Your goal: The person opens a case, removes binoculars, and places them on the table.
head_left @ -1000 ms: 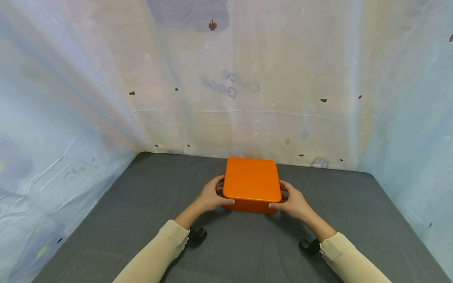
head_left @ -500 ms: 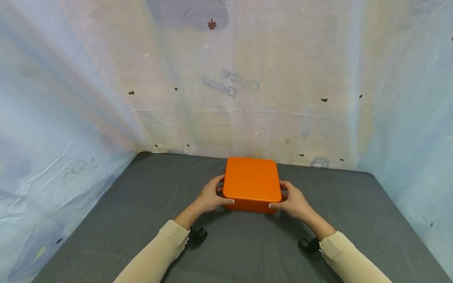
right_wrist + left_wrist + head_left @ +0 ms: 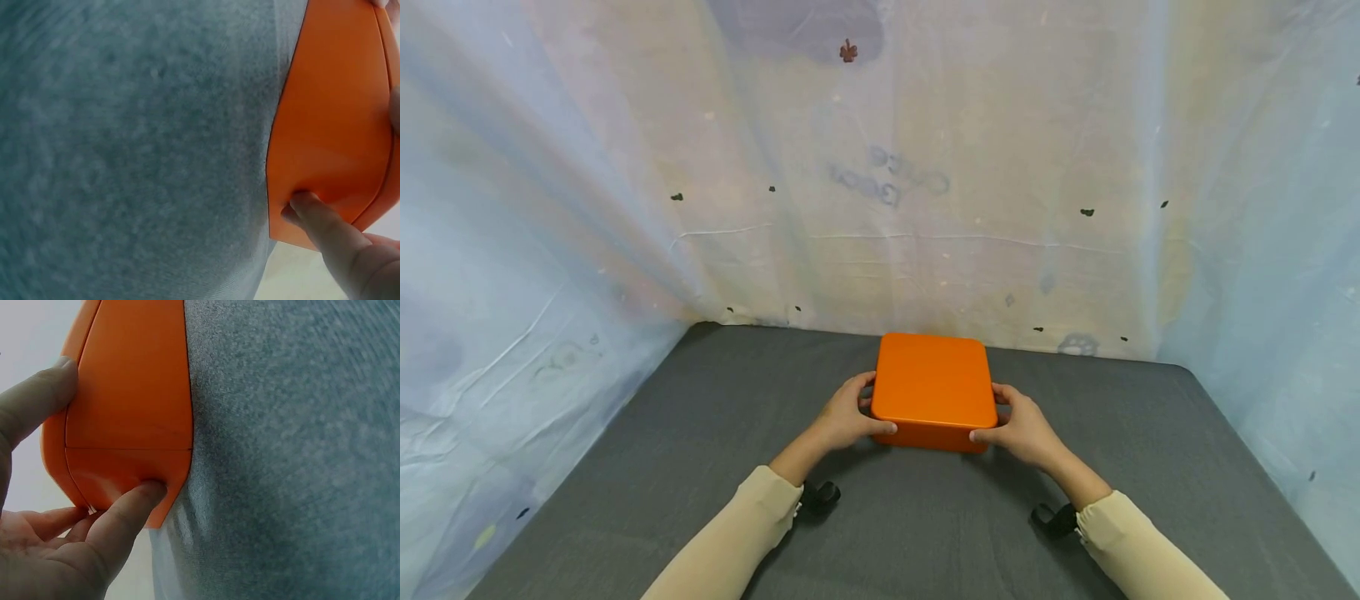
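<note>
A square orange box (image 3: 934,379) with a rounded, glossy lid sits on the grey cloth surface. My left hand (image 3: 846,415) grips its left front corner, thumb on the front near the lid's edge and fingers along the left side. At the opposite corner my right hand (image 3: 1024,427) holds the box the same way. In the left wrist view, a thin seam between lid and body runs along the box (image 3: 128,387), and the thumb lies across it. One finger presses low on the side of the box (image 3: 331,112) in the right wrist view. The box's inside is hidden under the lid.
The grey cloth surface (image 3: 917,533) spreads around the box on all sides. Pale patterned curtains (image 3: 970,167) hang close behind its back edge and along both sides. A black strap (image 3: 820,498) is on the left wrist, another black strap (image 3: 1054,522) on the right.
</note>
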`<state>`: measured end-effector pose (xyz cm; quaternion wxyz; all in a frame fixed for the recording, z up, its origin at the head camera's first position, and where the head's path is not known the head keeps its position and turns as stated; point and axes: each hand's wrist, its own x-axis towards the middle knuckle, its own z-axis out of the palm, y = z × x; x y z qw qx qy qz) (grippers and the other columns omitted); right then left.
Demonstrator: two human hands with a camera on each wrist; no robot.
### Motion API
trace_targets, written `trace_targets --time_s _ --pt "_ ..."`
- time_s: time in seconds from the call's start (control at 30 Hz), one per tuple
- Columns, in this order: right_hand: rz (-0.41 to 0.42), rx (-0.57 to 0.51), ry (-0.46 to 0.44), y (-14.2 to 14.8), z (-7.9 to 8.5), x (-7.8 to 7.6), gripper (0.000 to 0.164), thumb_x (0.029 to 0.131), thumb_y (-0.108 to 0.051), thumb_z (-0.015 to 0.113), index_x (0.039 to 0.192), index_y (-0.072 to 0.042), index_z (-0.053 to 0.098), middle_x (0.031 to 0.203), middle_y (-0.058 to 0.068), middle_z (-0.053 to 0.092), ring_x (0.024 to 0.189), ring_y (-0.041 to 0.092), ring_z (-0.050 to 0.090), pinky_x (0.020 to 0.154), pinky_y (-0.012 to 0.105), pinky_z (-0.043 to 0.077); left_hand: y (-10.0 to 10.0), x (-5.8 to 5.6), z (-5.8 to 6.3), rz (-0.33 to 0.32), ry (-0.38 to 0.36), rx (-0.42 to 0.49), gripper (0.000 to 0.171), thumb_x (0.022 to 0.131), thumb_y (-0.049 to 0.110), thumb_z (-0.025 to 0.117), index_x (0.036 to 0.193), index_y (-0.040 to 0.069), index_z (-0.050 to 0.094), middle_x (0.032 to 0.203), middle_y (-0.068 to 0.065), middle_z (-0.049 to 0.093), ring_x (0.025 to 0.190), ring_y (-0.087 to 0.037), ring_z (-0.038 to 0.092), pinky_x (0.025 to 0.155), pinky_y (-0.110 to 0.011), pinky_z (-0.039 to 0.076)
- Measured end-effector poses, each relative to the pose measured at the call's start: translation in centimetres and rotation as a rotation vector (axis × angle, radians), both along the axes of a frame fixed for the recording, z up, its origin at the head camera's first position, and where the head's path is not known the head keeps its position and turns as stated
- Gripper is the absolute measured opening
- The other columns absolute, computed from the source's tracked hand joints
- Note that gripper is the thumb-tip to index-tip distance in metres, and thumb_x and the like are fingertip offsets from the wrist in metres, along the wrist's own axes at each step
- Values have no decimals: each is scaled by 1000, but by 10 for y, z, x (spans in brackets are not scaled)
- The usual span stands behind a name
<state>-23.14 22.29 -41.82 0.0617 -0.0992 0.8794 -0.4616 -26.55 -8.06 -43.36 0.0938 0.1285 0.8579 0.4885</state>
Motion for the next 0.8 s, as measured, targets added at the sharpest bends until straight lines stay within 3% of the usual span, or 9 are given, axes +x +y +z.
trace_targets --time_s 0.8 --pt "7 -33 -7 1 1 0 95 78 -21 81 148 7 24 141 29 41 113 40 61 84 40 57 0 1 0 7 -14 69 96 72 25 86 151 11 32 154 -12 33 126 -34 53 94 -42 52"
